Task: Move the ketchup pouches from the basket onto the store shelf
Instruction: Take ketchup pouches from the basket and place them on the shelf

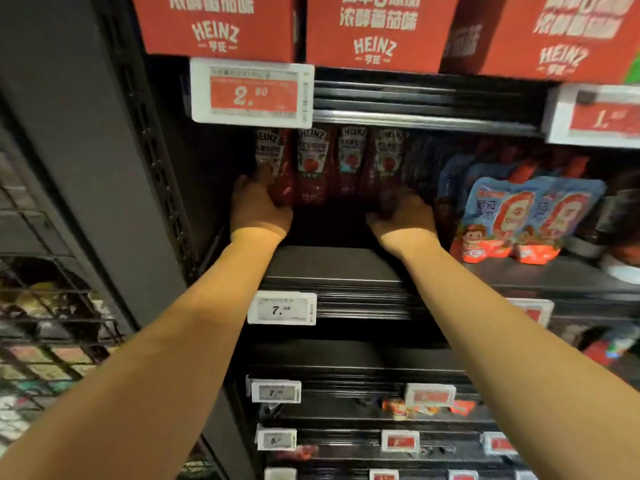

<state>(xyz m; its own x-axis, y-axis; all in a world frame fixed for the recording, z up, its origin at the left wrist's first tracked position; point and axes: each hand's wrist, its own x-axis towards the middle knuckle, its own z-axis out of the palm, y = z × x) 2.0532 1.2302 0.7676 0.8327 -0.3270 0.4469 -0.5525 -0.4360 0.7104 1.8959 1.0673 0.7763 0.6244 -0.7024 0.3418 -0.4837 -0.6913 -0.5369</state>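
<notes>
Dark store shelf, upright ketchup pouches, hands flanking row

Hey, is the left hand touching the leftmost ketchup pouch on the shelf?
Touching. The head view shows the left hand against the leftmost ketchup pouch, its thumb lying over the pouch's lower front with no gap visible.

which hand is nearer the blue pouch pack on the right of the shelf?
Right. The right hand is at the right end of the Heinz ketchup pouches, just left of the blue pouch pack. The left hand holds the row's far left end.
</notes>
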